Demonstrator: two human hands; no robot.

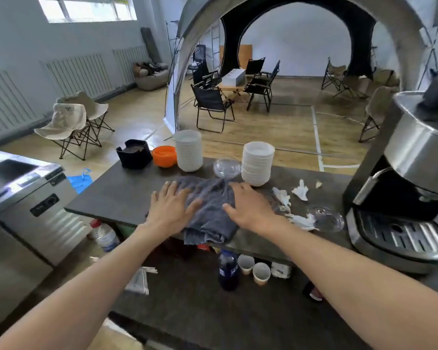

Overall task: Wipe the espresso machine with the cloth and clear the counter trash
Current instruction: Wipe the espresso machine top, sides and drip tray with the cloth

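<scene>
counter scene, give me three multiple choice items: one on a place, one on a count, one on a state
1. Where does the espresso machine stand on the counter?
A. right end
B. left end
C. centre

2. How many stacks of white bowls stand behind the cloth?
A. one
B. two
C. four

3. How do the hands meet the cloth?
A. both clench it in fists
B. both lie flat on it
C. neither touches it

Answers:
1 A: the machine fills the right edge of the view.
2 B: one stack and another stack.
3 B: left hand and right hand rest on it with straight fingers.
</scene>
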